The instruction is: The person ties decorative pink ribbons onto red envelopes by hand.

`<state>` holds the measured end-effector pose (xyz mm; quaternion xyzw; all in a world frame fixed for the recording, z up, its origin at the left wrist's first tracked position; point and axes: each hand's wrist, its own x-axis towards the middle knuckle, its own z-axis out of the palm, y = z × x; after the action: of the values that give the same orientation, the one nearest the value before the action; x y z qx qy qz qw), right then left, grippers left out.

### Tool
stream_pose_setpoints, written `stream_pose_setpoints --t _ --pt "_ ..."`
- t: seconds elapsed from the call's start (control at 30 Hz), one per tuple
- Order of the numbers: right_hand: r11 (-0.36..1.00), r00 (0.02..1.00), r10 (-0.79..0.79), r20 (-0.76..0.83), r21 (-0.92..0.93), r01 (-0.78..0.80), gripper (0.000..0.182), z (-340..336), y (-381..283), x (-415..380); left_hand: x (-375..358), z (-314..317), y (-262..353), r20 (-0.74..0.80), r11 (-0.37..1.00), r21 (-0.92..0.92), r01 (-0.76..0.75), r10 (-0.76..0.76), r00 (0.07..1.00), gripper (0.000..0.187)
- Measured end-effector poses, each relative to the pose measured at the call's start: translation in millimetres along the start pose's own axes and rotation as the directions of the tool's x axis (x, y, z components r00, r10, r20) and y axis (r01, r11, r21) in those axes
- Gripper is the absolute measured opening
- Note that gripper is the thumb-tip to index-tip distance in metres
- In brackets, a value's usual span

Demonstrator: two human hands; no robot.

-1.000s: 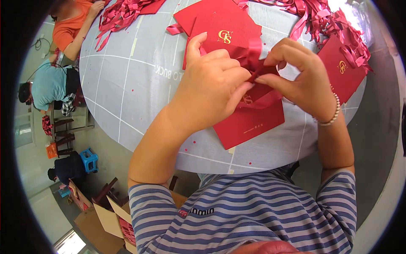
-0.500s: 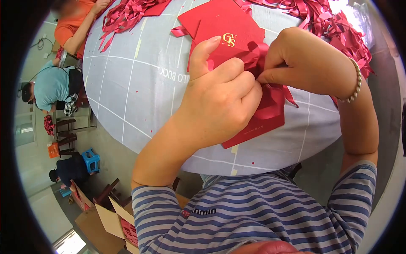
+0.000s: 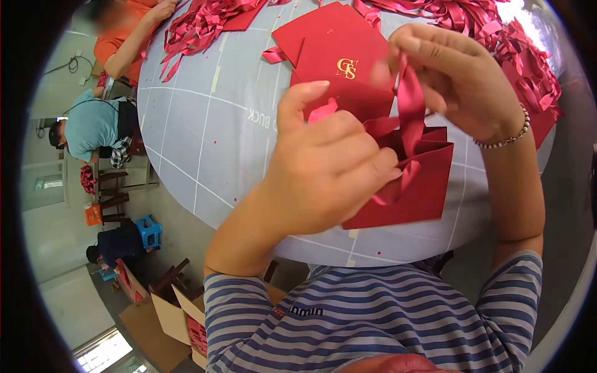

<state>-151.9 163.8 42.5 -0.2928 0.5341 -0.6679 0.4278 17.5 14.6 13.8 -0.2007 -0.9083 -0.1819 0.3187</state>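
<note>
A red paper bag point(image 3: 410, 196) sits near the table's front edge, its top edge showing at the right. My left hand point(image 3: 326, 161) is closed at the bag's top, fingers curled around ribbon there, thumb raised. Above the bag, my right hand point(image 3: 444, 78) pinches a red ribbon point(image 3: 410, 115) that runs down to the bag's opening. Its fingertips are partly blurred. Behind my hands lie flat red bags point(image 3: 336, 46), one with gold letters. A loose ribbon end point(image 3: 323, 110) shows beside my left thumb.
Red ribbons lie heaped on the table point(image 3: 186, 137) at the far left point(image 3: 199, 31) and right point(image 3: 528, 81). A person in orange point(image 3: 124, 40) works across the table. Other people are farther left. An open cardboard box point(image 3: 171, 317) stands below the table at lower left.
My right hand has risen from the bag, drawing the ribbon up. The bag's top edge now shows. My left hand stays at the bag, and the whole view has shifted slightly.
</note>
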Motion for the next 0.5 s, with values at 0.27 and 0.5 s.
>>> stream_pose_setpoints --t 0.27,0.5 --pt "0.829 0.973 0.106 0.205 -0.558 0.027 0.023 -18.9 28.5 4.7 3.7 3.0 -10.4 0.229 0.980 -0.186 0.067 -0.023 0.973 0.021" --pt "0.865 0.933 0.254 0.256 -0.492 -0.101 0.025 -14.4 41.0 15.3 1.3 9.4 4.0 0.199 0.993 -0.020 -0.116 0.118 0.973 0.021"
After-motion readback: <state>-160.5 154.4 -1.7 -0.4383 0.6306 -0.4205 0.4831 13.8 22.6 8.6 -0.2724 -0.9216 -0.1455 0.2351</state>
